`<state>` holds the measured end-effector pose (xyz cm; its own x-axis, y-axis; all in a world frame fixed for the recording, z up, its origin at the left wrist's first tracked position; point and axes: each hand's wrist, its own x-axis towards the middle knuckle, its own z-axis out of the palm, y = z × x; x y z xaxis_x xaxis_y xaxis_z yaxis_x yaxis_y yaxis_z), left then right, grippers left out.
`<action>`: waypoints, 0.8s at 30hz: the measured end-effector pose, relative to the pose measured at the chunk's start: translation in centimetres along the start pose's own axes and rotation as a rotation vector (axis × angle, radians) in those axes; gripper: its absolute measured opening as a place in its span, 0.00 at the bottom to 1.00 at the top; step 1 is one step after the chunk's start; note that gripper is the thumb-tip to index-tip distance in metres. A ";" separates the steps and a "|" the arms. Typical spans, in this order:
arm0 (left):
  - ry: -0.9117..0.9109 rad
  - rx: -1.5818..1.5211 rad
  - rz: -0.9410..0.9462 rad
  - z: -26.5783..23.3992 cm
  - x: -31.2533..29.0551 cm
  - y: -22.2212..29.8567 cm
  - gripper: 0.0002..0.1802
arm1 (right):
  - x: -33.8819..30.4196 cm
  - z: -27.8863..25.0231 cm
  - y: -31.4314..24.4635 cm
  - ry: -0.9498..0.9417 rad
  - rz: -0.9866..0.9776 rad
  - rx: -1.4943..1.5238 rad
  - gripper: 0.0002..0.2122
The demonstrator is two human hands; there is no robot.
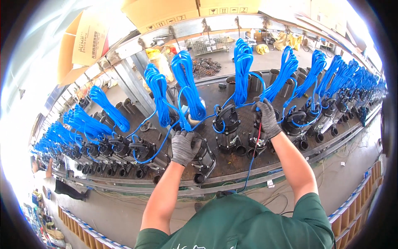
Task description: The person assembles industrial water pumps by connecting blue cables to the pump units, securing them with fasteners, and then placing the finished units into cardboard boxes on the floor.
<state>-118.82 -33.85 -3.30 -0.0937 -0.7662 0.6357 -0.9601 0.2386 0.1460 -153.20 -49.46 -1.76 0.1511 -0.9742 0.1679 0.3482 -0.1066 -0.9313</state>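
Note:
My left hand (183, 148), in a grey work glove, curls over the top of a black submersible pump (202, 161) that leans on the bench. A coiled blue cable (188, 85) rises behind that pump. Out to the right, my gloved right hand (268, 119) is closed above another black pump (256, 143). A red lead (259, 133) runs down from its fingers, and a thin blue line (248, 174) continues below toward the bench edge. What those fingers hold is mostly hidden. Between my hands a black pump (227, 128) stands upright, with its blue coil (242, 72) behind it.
Rows of similar pumps with blue cable coils (85, 124) stretch along the bench (226, 168) both ways. Grey metal cylinders (287, 88) stand behind. Cardboard boxes (161, 14) sit on the shelf overhead. A wire basket (209, 45) and dark rings (205, 67) lie beyond. Another person's arm (49, 168) shows far left.

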 end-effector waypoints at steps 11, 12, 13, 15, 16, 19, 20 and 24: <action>0.100 0.138 -0.135 2.6 1.7 2.2 0.13 | 2.9 -7.4 -5.1 -0.190 -0.065 -0.153 0.12; 0.117 0.136 -0.132 2.8 1.6 2.1 0.13 | 3.2 -7.5 -4.5 -0.202 -0.070 -0.152 0.14; 0.133 0.134 -0.131 3.0 1.5 2.0 0.12 | 3.6 -7.5 -3.8 -0.169 -0.120 -0.200 0.13; 0.125 0.105 -0.127 3.0 1.5 2.2 0.12 | 4.5 -7.3 -2.7 -0.144 -0.222 -0.284 0.12; 0.122 0.090 -0.125 2.9 1.6 2.3 0.12 | 5.1 -7.3 -2.5 -0.151 -0.274 -0.319 0.12; 0.111 0.129 -0.102 2.9 1.8 2.5 0.12 | 6.4 -7.8 -0.7 -0.115 -0.344 -0.234 0.07; 0.110 0.133 -0.108 3.0 1.6 2.5 0.12 | 6.5 -7.7 0.0 -0.096 -0.347 -0.172 0.05; 0.125 0.149 -0.103 3.6 1.4 1.9 0.11 | 6.4 -6.6 1.4 0.015 -0.489 -0.371 0.03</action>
<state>-121.75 -36.61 -4.81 0.0314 -0.6997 0.7137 -0.9921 0.0652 0.1075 -157.82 -57.18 -4.09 0.0417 -0.7974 0.6020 0.0279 -0.6013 -0.7985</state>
